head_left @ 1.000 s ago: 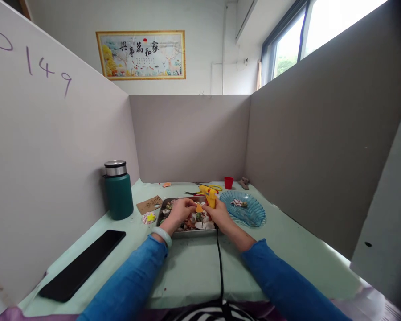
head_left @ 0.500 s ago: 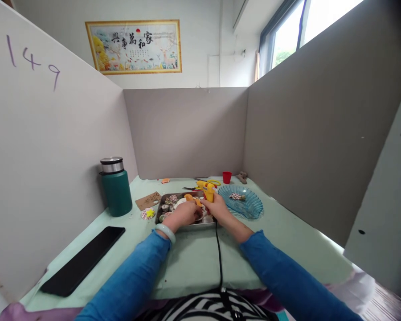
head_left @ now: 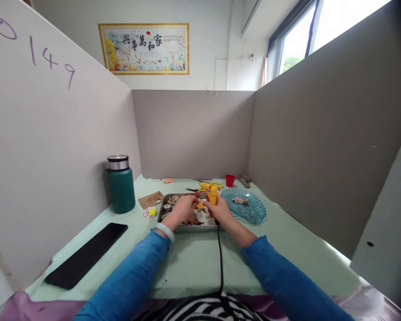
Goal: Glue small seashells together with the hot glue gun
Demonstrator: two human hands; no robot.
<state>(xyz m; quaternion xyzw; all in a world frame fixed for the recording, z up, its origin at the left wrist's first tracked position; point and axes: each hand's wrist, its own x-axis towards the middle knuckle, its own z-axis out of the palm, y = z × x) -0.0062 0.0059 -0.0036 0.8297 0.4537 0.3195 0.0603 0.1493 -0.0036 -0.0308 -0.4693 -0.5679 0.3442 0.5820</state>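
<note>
- Over the metal tray [head_left: 162, 209] of shells, the right hand [head_left: 220, 210] grips a yellow glue gun [head_left: 211, 192]; its cord [head_left: 219, 254] could snag
- The left hand [head_left: 182, 209] pinches an orange piece [head_left: 200, 205] beside the nozzle; hot glue could burn fingers

A glossy yellow plastic glue gun [head_left: 210, 192] is gripped above a dull metal tray [head_left: 187, 225]. At three o'clock, translucent blue glass-like sheen is shown by a scalloped dish [head_left: 250, 213]; a matt green flask [head_left: 121, 189] is capped in brushed steel.

Soft daylight from the window [head_left: 297, 44] upper right, blown-out glass, wide-angle edge distortion, small distant detail soft
</note>
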